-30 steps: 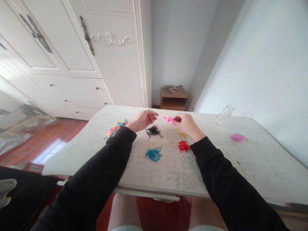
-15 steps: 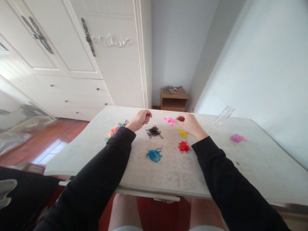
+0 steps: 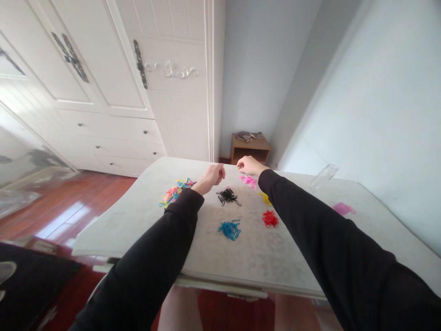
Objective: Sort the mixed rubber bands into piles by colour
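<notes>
My right hand [image 3: 251, 166] reaches to the far edge of the table, its fingers pinched on a tiny yellow rubber band [image 3: 240, 168]. Just below it lies a pile of pink rubber bands [image 3: 248, 181]. My left hand [image 3: 211, 177] is curled closed over the far left; what it holds, if anything, is hidden. Near it are black rubber bands [image 3: 228, 196] and a mixed multicoloured pile [image 3: 174, 192]. Closer to me are blue rubber bands [image 3: 229, 229] and red ones [image 3: 270, 219]. The yellow rubber bands [image 3: 266, 198] are partly covered by my right sleeve.
A clear plastic container [image 3: 324, 176] lies at the back right of the white table [image 3: 248, 257]. A pink pouch-like item [image 3: 343, 208] is further right. Behind the table stand a small wooden cabinet [image 3: 251, 143] and a white wardrobe [image 3: 179, 115].
My right hand has moved left and away from me, from beside the pink pile to the stray yellow rubber band at the far edge. My left hand stays closed. The view has shifted slightly.
</notes>
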{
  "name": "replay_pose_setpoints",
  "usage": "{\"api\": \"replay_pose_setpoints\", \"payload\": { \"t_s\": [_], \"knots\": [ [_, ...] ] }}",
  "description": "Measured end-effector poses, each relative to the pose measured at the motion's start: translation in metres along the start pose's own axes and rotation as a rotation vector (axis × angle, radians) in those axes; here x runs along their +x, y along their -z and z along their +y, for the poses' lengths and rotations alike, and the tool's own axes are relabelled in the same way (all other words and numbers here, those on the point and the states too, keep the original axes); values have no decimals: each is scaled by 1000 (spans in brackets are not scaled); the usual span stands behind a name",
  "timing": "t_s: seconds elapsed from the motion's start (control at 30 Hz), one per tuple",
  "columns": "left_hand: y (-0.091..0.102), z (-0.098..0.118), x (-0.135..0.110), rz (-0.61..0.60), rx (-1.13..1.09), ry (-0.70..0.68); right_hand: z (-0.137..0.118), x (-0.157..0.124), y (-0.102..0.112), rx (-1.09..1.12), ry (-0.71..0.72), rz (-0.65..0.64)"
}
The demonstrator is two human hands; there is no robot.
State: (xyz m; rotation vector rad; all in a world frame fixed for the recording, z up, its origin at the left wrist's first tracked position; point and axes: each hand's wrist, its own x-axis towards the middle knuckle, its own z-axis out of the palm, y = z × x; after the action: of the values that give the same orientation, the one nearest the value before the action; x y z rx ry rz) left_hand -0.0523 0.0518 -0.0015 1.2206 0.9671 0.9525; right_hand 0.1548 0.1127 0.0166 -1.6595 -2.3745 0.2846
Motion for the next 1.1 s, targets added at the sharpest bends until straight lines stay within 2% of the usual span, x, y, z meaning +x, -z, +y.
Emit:
{"api": "replay_pose_setpoints", "payload": {
  "t_s": [0.2,0.33,0.43,0.53,0.63,0.73,0.83,1.1],
  "knots": [
    [-2,-4,1,-25,147,-85,3,6,-12,-16,-30,10],
    [-3,-4,0,-27,296,-107,2,-5,0,3,-15,19],
    [-2,-5,0,6,453,-132,11,-36,17,26,1,54],
    [-1,-6,-2,-18,610,-238,29,-87,28,126,38,134],
    [-2,-5,-5,-48,697,-332,47,-139,24,273,27,209],
    [-5,-3,-8,-32,716,-348,54,-172,12,357,-1,279],
    [-7,-4,-9,-13,765,-349,52,-184,7,366,16,287],
    [-13,-4,-11,24,896,-365,48,-183,17,292,35,317]
  ]
}}
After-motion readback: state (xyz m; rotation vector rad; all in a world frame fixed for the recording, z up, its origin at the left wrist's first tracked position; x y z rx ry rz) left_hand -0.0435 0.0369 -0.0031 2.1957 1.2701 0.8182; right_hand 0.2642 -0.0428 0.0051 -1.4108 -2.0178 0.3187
